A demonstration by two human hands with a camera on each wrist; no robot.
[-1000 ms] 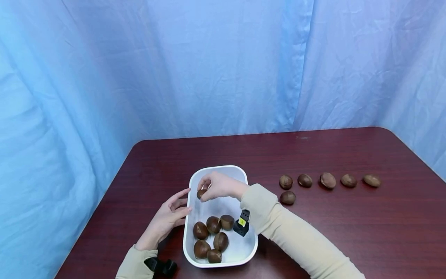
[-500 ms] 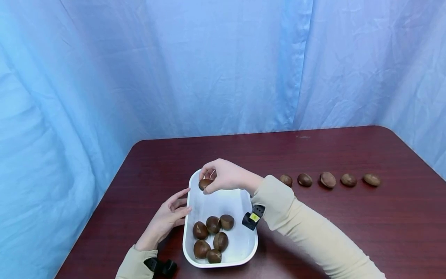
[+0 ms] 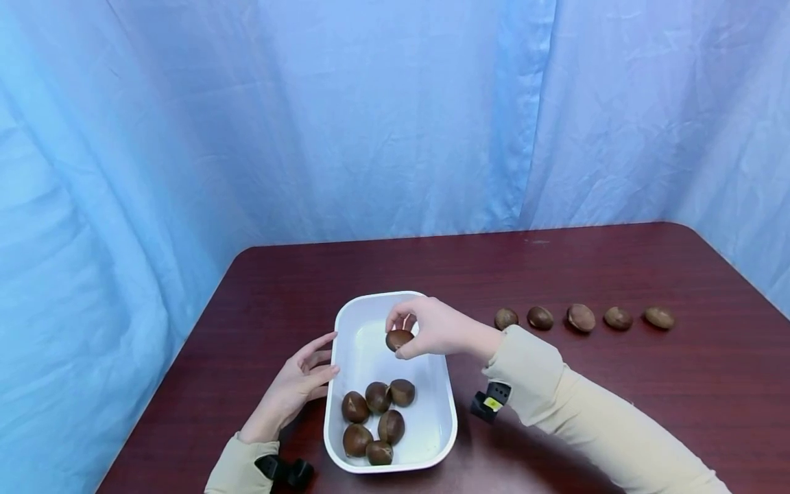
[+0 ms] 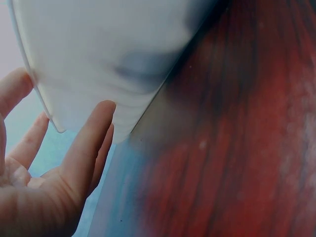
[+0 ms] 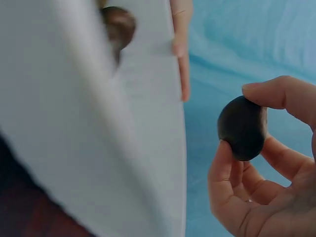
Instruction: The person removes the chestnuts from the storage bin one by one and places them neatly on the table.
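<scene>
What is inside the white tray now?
Five chestnuts lie at the near end of the tray. The right hand holds a sixth chestnut above it. That hand covers part of the tray's far right corner.

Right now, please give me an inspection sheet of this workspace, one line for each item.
Surface: dark red wooden table.
Job's things: white tray holding five chestnuts; one chestnut held above it.
Clutter: a row of five chestnuts on the table, to the right of the tray.
Hands: right hand pinches the chestnut; left hand touches the tray's left wall with straight fingers.
Cables: nothing seen.
Surroundings: blue curtain behind.
</scene>
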